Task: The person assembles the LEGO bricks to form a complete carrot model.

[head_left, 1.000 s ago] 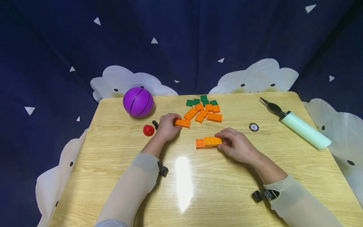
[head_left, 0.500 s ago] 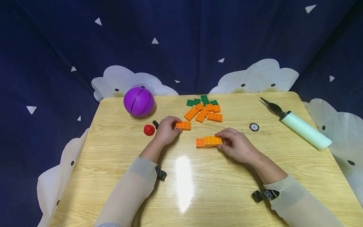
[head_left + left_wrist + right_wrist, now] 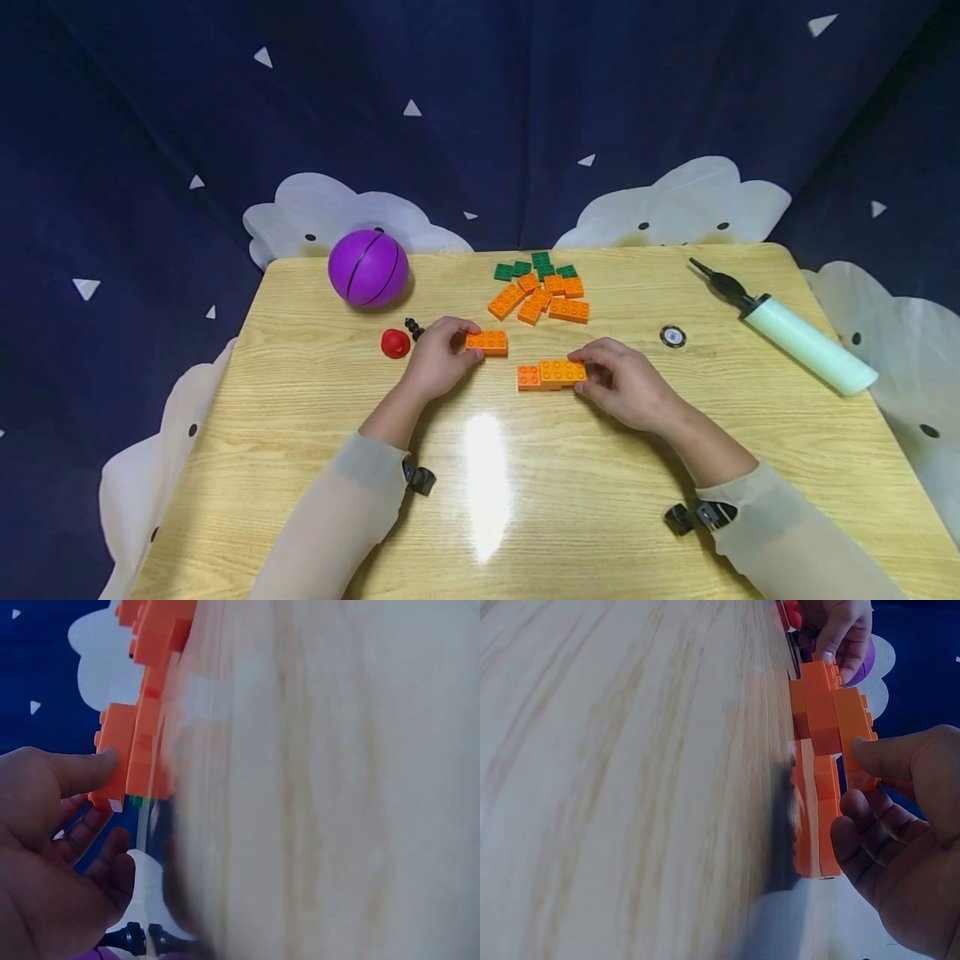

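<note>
My left hand (image 3: 441, 360) pinches an orange brick (image 3: 487, 342) by its left end. That brick stands a little left of the joined orange bricks (image 3: 528, 378), apart from them. Thumb and fingers of my right hand (image 3: 628, 382) pinch the right end of the upper brick (image 3: 562, 372) in this joined piece. Its bricks are stacked in a staggered way, as the right wrist view shows. In the left wrist view the thumb presses one face of the held orange brick (image 3: 116, 742), with fingers partly hidden behind it.
Behind the hands lie several loose orange bricks (image 3: 528, 311) and green bricks (image 3: 541, 260). A red hat-shaped piece (image 3: 395, 343), a small black piece (image 3: 413, 327) and a purple ball (image 3: 368, 268) are left. A poker chip (image 3: 672, 336) and a hand pump (image 3: 806, 342) are right.
My left hand has drawn its orange brick toward the front of the table, away from the loose bricks and closer to the joined piece. The right hand stays in place.
</note>
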Tool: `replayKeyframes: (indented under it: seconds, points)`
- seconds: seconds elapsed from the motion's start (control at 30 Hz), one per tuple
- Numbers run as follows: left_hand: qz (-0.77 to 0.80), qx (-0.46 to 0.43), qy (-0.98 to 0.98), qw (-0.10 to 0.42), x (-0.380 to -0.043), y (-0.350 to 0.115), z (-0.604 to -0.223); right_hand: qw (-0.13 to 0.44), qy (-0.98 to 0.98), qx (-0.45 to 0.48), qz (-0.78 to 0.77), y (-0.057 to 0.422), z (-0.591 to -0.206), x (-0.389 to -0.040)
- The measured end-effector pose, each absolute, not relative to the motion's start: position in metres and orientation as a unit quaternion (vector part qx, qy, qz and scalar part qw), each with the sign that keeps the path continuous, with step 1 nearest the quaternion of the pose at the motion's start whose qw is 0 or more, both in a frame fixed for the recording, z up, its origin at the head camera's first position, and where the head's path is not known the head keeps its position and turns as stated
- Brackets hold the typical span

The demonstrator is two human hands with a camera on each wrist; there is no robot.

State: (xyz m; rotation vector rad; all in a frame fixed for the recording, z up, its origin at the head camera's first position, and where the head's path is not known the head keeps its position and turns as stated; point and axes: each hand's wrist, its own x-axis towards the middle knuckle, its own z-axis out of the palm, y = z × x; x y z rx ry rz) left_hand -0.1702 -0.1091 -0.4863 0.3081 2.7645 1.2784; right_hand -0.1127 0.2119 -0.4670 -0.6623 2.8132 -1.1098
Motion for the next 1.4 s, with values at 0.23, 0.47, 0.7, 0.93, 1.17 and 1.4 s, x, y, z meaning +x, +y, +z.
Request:
replayKeyframes:
  seconds: [0.23,0.47,0.7,0.93,1.17,1.4]
  points:
    - [0.44,0.105,0.891,0.044,-0.157,-0.103,-0.484,0.019,0.909,-0.215,-0.358,0.211,-0.468,-0.113]
    - [0.456,0.121,0.881,0.04,-0.147,-0.097,-0.48,0.016,0.908,-0.214,-0.36,0.209,-0.467,-0.113]
    - [0.461,0.138,0.875,0.046,-0.139,-0.091,-0.475,0.009,0.907,-0.22,-0.358,0.208,-0.468,-0.113]
    - [0.458,0.143,0.875,0.058,-0.136,-0.088,-0.476,0.006,0.908,-0.222,-0.356,0.207,-0.469,-0.114]
    - [0.45,0.152,0.878,0.065,-0.133,-0.085,-0.476,0.005,0.908,-0.221,-0.356,0.205,-0.47,-0.114]
    - [0.443,0.151,0.88,0.077,-0.131,-0.083,-0.476,0.006,0.909,-0.219,-0.355,0.205,-0.469,-0.113]
